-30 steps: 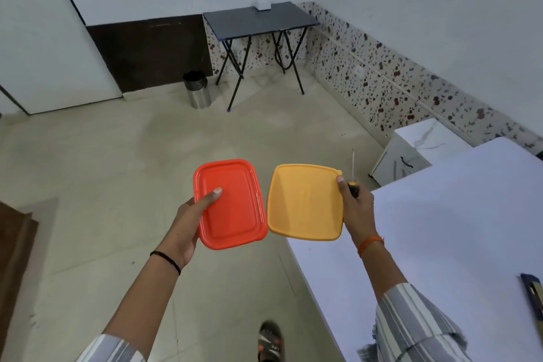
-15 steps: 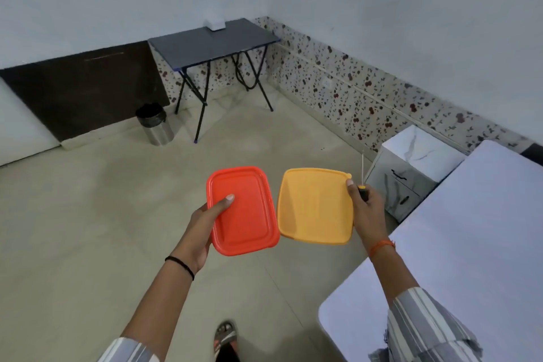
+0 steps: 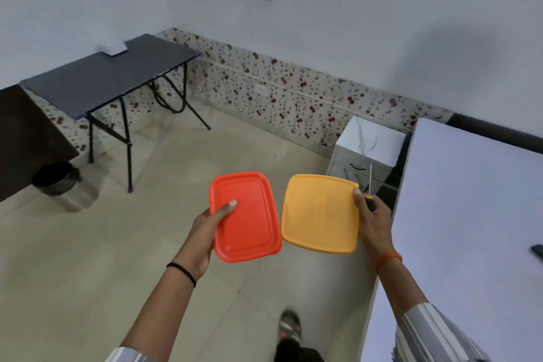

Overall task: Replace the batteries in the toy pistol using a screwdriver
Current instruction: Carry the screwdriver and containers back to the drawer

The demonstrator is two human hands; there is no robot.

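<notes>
Head view, looking forward and down over both outstretched arms. The left hand grips an orange-red rectangular container by its near left edge: the thumb lies extended across the flat top face, while the remaining fingers are hidden beneath the container and their curl cannot be seen. A black band circles the left wrist.

The right hand grips a yellow square container by its right edge, the thumb tip pressed on the top face near the far right corner. The same hand also holds a screwdriver: its thin metal shaft stands upright above the knuckles, and a small part of the yellow-and-black handle shows between thumb and palm. The other fingers of this hand are hidden behind the container. An orange thread circles the right wrist.

The two containers sit side by side, just apart, held over a beige tiled floor. A white table fills the right side, with a small dark object at the frame's right edge, too cropped to identify. The toy pistol cannot be made out. Beyond: a white bedside cabinet, a dark folding table, a steel waste bin, and a sandalled foot below the containers.
</notes>
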